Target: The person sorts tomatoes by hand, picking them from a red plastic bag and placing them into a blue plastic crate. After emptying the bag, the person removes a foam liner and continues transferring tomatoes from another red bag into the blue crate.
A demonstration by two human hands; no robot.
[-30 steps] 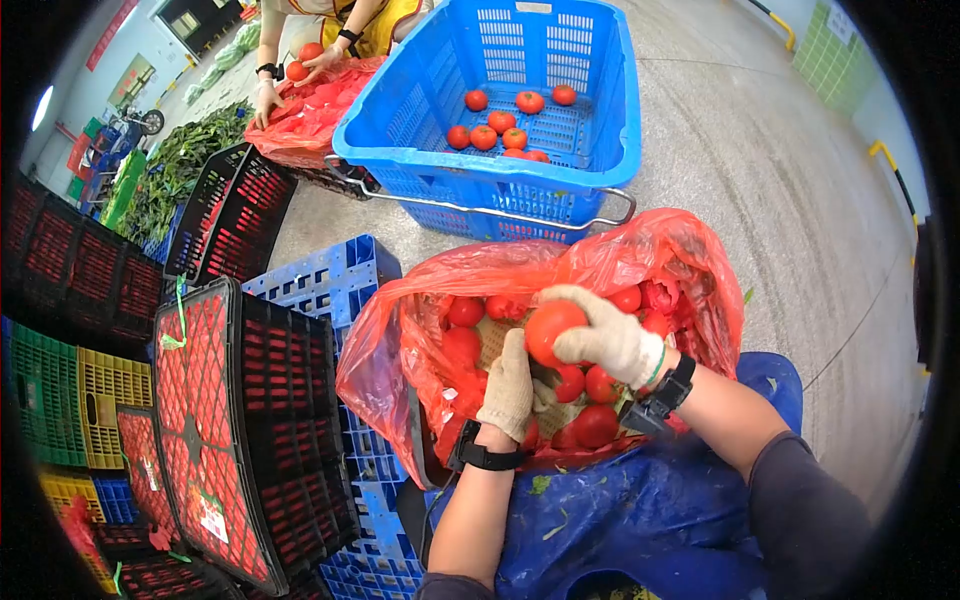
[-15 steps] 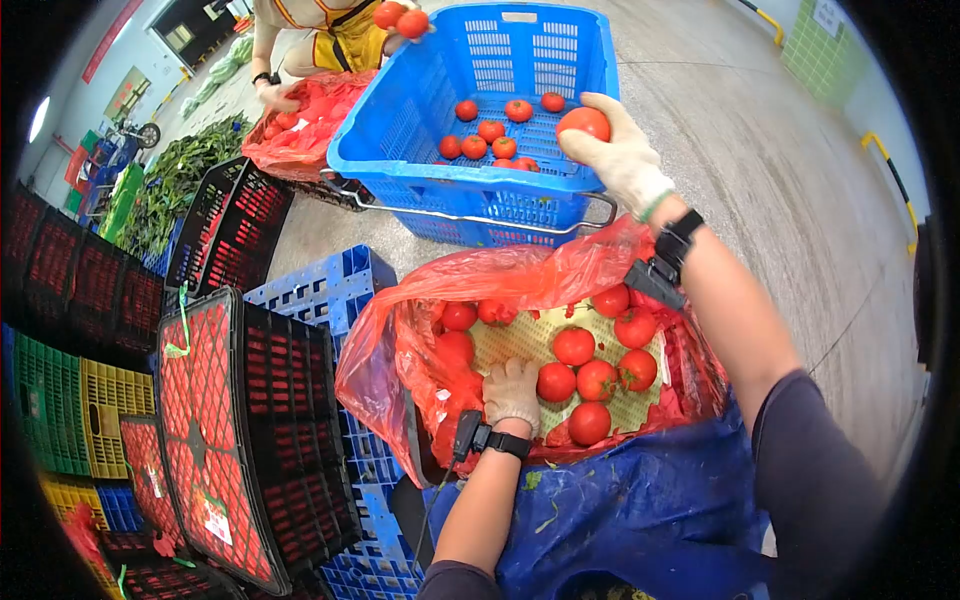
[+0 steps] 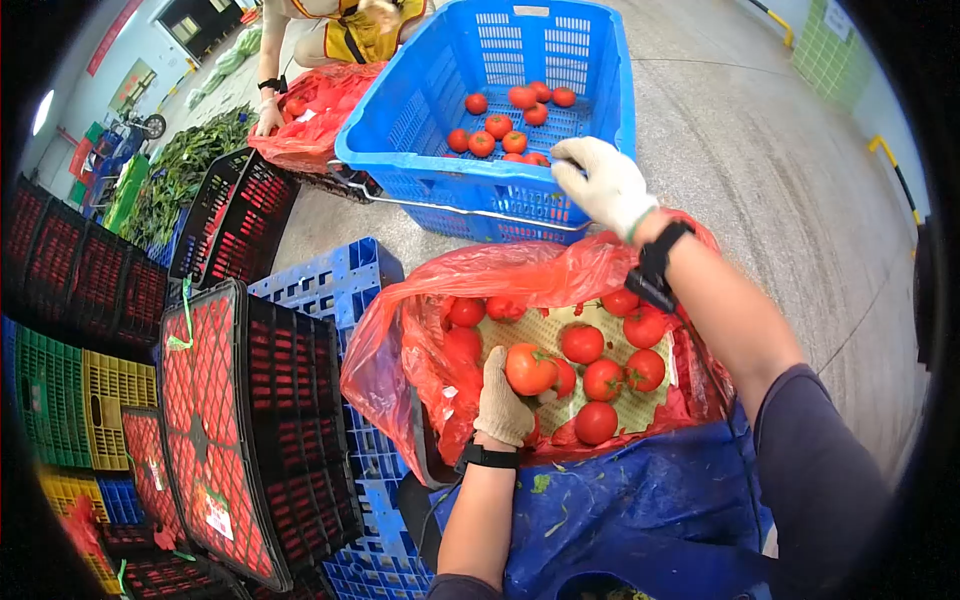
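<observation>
My left hand [image 3: 505,405], in a pale glove, is closed round a tomato [image 3: 531,370] above the crate lined with a red plastic bag [image 3: 560,275]. Several more tomatoes [image 3: 603,380] lie in that crate on patterned paper. Gloved too, my right hand [image 3: 604,185] is over the near right rim of the blue basket [image 3: 440,165]; its fingers are apart and no tomato shows in it. Several tomatoes [image 3: 499,126] rest on the basket's floor.
A co-worker [image 3: 350,35] is beyond the basket, one gloved hand at another red-bagged crate [image 3: 325,105]. Black crates [image 3: 245,430] stand at the left beside a blue pallet [image 3: 370,480]. Leafy greens [image 3: 200,160] lie farther back.
The tomato has left my right hand, which has moved slightly down. My left hand has risen with a tomato in it. The co-worker's raised hand no longer holds tomatoes.
</observation>
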